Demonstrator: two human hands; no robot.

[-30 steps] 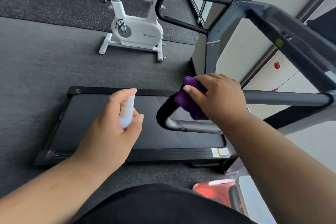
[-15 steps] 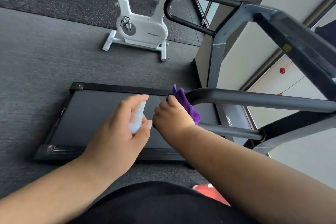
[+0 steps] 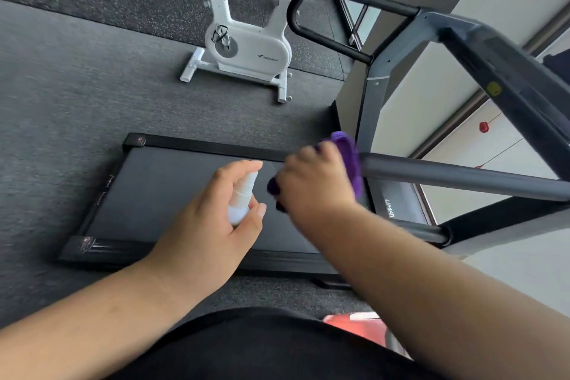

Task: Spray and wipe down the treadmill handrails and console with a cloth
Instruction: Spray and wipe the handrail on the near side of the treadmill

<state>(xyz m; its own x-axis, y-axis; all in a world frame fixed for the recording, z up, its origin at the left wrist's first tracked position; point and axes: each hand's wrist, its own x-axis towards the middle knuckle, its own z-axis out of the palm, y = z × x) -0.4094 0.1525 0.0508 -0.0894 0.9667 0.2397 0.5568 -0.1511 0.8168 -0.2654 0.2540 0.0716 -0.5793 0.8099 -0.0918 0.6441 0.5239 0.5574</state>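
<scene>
A dark garment fills the bottom edge, and a red and white object is partly seen beside it, too blurred to be named. Just beyond, a small white spray bottle is gripped in the left hand, with the fingers curled round its body and the forefinger laid over the top. Close to its right, a purple cloth is clutched in the right hand, the fingers being wrapped round it; the cloth is pressed against the near end of the grey handrail, which runs off to the right. The right hand is blurred, so single fingers cannot be made out. Below both hands the black treadmill belt is seen lying on the grey floor. Further right and higher, the grey upright is joined to the console frame, and a second, black handrail loops out from it on the far side. Beyond the treadmill a white exercise bike is stood on the floor, well apart from the hands
</scene>
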